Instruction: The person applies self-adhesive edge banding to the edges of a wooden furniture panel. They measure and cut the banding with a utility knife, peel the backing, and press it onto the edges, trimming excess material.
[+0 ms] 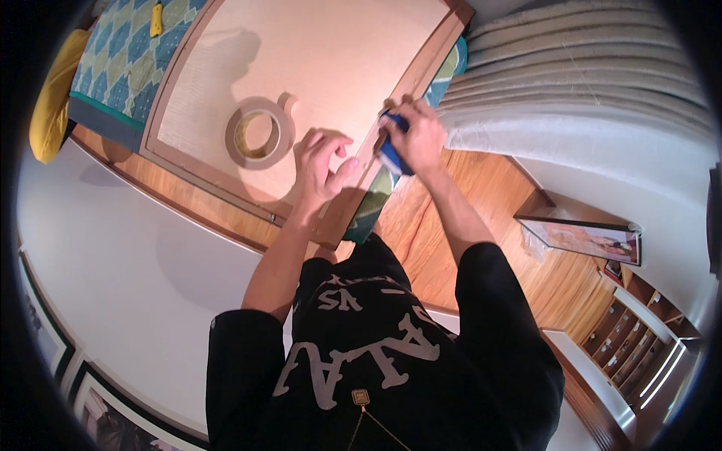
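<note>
My right hand (421, 135) grips a blue hand tool (397, 154) on the brown right border (425, 64) of a pale board (331, 60), its fingers wrapped over the tool. My left hand (326, 161) is just to the left, over the board near that same border, with fingers loosely bent and apart, holding nothing visible. A wide roll of brown tape (238, 131) lies flat on the board, left of my left hand.
The board rests over a patterned blue-green cloth (113, 64) with a yellow tool (156, 21) on it. A yellow cushion (53, 101) is at far left, curtains (549, 60) at right. A framed picture (594, 242) leans low by the right wall, above wooden floor (474, 195).
</note>
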The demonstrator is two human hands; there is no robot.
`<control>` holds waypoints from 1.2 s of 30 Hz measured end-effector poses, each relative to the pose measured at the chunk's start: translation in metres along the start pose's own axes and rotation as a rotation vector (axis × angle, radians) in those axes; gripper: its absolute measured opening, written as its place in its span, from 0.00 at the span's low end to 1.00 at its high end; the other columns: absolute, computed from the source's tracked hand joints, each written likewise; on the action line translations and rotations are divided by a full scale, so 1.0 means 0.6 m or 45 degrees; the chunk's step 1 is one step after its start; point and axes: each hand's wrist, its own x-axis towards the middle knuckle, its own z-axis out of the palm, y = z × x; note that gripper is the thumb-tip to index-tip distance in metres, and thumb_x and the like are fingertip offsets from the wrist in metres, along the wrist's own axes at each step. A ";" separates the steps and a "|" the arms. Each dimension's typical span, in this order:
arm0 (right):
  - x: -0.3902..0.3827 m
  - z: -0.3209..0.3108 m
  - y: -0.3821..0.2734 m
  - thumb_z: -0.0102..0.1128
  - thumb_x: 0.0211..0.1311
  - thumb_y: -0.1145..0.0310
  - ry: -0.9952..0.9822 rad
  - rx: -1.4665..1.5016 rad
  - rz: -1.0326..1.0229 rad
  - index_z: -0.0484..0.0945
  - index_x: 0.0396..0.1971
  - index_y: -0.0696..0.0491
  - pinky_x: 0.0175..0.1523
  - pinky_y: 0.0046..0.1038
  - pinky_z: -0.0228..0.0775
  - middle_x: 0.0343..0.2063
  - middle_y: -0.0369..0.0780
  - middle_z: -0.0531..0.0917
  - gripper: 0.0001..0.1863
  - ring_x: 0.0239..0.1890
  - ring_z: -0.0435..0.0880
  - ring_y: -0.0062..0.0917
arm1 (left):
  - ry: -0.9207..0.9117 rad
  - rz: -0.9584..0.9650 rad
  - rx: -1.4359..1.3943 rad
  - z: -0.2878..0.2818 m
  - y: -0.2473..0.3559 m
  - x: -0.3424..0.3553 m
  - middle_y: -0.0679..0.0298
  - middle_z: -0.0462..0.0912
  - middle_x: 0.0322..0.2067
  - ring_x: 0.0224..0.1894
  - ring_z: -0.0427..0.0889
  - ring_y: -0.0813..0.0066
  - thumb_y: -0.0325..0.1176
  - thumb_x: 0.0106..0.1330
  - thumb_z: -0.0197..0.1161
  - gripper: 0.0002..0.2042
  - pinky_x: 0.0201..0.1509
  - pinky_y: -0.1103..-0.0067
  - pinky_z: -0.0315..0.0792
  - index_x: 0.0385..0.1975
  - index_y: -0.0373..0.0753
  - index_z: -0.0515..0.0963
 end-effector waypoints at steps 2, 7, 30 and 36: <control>0.070 -0.012 0.046 0.71 0.49 0.60 0.072 -0.089 0.064 0.86 0.33 0.46 0.48 0.39 0.76 0.44 0.40 0.81 0.11 0.47 0.79 0.40 | -0.060 -0.059 0.046 -0.003 0.008 0.001 0.58 0.78 0.26 0.32 0.74 0.63 0.48 0.59 0.63 0.21 0.40 0.70 0.68 0.36 0.32 0.80; 0.263 -0.036 0.179 0.71 0.51 0.53 0.149 -0.258 0.078 0.87 0.35 0.44 0.48 0.40 0.76 0.42 0.41 0.80 0.14 0.46 0.79 0.39 | 0.026 -0.047 0.070 0.012 0.002 -0.002 0.61 0.75 0.23 0.30 0.71 0.64 0.51 0.55 0.66 0.22 0.38 0.70 0.65 0.35 0.35 0.80; 0.036 0.028 0.047 0.64 0.52 0.65 0.083 -0.178 -0.427 0.84 0.36 0.46 0.43 0.40 0.63 0.36 0.34 0.83 0.10 0.39 0.75 0.36 | -0.056 -0.071 0.227 0.009 0.008 0.001 0.62 0.72 0.21 0.29 0.70 0.63 0.56 0.52 0.67 0.27 0.41 0.68 0.63 0.37 0.35 0.79; -0.197 0.063 -0.089 0.62 0.49 0.65 -0.103 0.080 -0.533 0.81 0.31 0.44 0.42 0.40 0.61 0.34 0.31 0.78 0.08 0.43 0.74 0.32 | 0.144 -0.075 0.004 0.019 -0.006 -0.008 0.63 0.73 0.21 0.27 0.72 0.66 0.53 0.55 0.66 0.25 0.39 0.70 0.67 0.39 0.34 0.80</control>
